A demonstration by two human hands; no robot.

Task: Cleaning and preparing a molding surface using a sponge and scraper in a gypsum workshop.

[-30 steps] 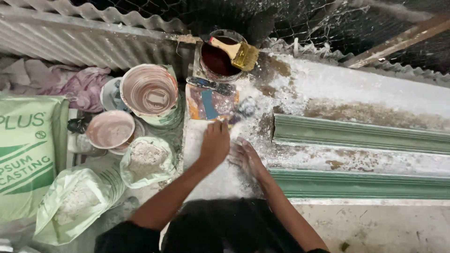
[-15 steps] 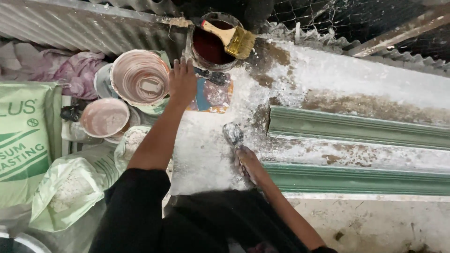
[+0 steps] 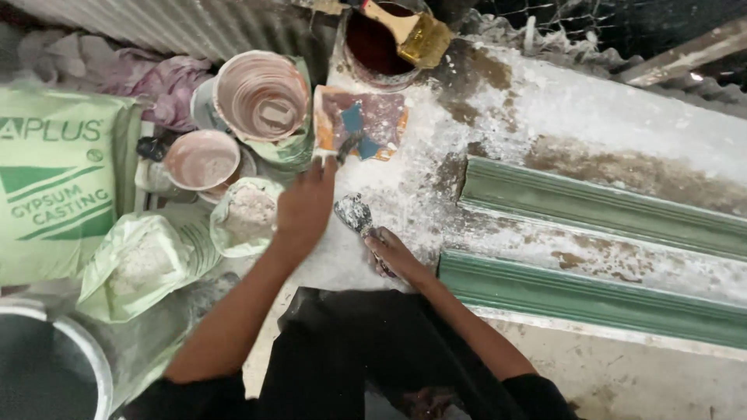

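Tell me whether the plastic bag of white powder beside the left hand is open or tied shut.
Open: the plastic bag beside the left hand has its mouth spread wide, exposing white powder inside.

— Where's the left hand?

— Stretched forward on a nearly straight arm, back of the hand up, fingers pointing away from the body and loosely together. The forearm is bare; a dark sleeve starts near the elbow.

— And the right hand?

— Lower and nearer the body, well apart from the left. Its fingers are curled tight, knuckles up, the wrist bent inward. The right forearm runs back down and to the right, bare to the dark sleeve at the elbow.

— Do the hands touch?

— No, they are apart.
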